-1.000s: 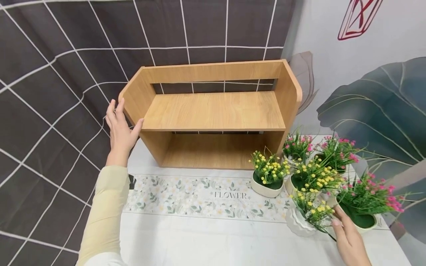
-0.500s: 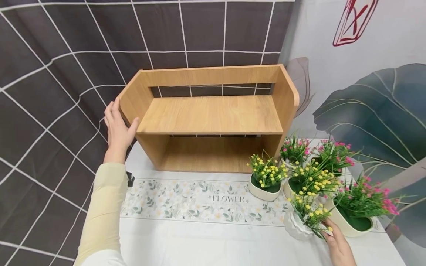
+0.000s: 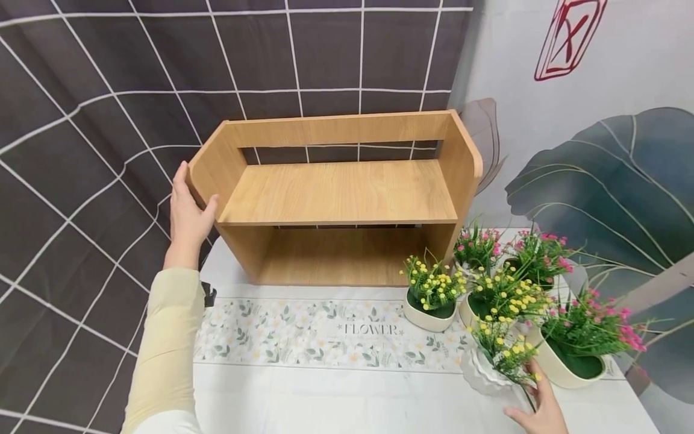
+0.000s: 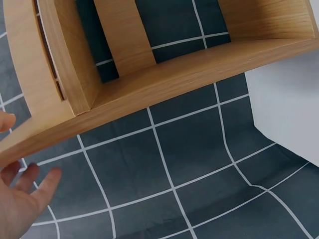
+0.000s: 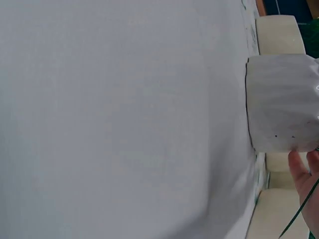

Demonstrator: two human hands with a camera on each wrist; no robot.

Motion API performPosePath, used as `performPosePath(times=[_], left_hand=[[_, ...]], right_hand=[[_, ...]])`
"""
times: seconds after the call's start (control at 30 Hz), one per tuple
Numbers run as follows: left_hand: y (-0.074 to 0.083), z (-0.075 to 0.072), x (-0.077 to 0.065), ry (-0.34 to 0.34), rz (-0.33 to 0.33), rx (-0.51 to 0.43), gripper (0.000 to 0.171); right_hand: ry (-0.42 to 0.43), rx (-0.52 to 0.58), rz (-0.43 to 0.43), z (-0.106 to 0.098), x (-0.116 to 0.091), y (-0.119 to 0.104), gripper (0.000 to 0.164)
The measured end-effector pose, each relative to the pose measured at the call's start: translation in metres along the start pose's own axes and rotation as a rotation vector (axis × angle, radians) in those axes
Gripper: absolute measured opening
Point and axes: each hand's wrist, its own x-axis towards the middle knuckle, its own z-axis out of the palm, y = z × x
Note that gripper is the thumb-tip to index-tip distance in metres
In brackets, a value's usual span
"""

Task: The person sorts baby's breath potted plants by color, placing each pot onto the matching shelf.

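Note:
My left hand (image 3: 188,220) lies at the front edge of the left side panel of a two-tier wooden desk shelf (image 3: 341,190). In the left wrist view, its loosely spread fingers (image 4: 47,186) are on the outer side of that panel. My right hand (image 3: 542,401) is at the near right side of a white scalloped flowerpot (image 3: 479,371) with small yellow flowers (image 3: 506,349). Its thumb is spread away to the left, and a dark stem crosses the hand. The right wrist view has the fingertips right at the pot's wall (image 5: 281,107).
An oval pot of yellow flowers (image 3: 431,316) stands before the shelf's right end. More pots with yellow and pink flowers (image 3: 588,325) crowd the table's right side. A floral strip (image 3: 325,331) marked FLOWER crosses the white table (image 3: 325,398). Dark gridded cloth (image 3: 81,199) hangs at left and behind.
My right hand has shifted left from between the white flowerpot and the pink-flower pot, and its thumb has spread out. My left hand stays at the shelf's side while the head view shifts slightly.

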Motion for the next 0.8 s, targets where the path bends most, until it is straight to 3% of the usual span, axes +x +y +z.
performPosePath(times=[0.13,0.2,0.3,0.4,0.6,0.73,0.8], left_hand=[[-0.003,-0.002,0.001,-0.021,-0.002,-0.029,0.076],[-0.004,-0.003,0.001,-0.037,-0.006,-0.049,0.077],[-0.005,-0.004,0.001,-0.063,-0.007,-0.098,0.08],[-0.008,-0.005,0.0,-0.087,-0.007,-0.151,0.082],[-0.014,-0.006,-0.002,-0.123,-0.034,-0.205,0.087],[-0.018,-0.008,-0.003,-0.142,-0.036,-0.208,0.087],[-0.019,-0.01,-0.004,-0.16,-0.033,-0.209,0.087]], right_hand=[[-0.078,-0.139,0.371,0.003,0.007,-0.009,0.107],[-0.086,-0.115,0.479,0.005,0.012,-0.012,0.11],[-0.073,-0.065,0.562,0.008,0.015,-0.013,0.111],[-0.044,-0.055,0.583,0.011,0.014,-0.011,0.107],[0.087,0.015,0.509,0.022,0.01,-0.003,0.079],[0.155,0.13,0.458,0.028,0.007,-0.001,0.079],[0.149,0.119,0.439,0.029,0.006,-0.001,0.081]])
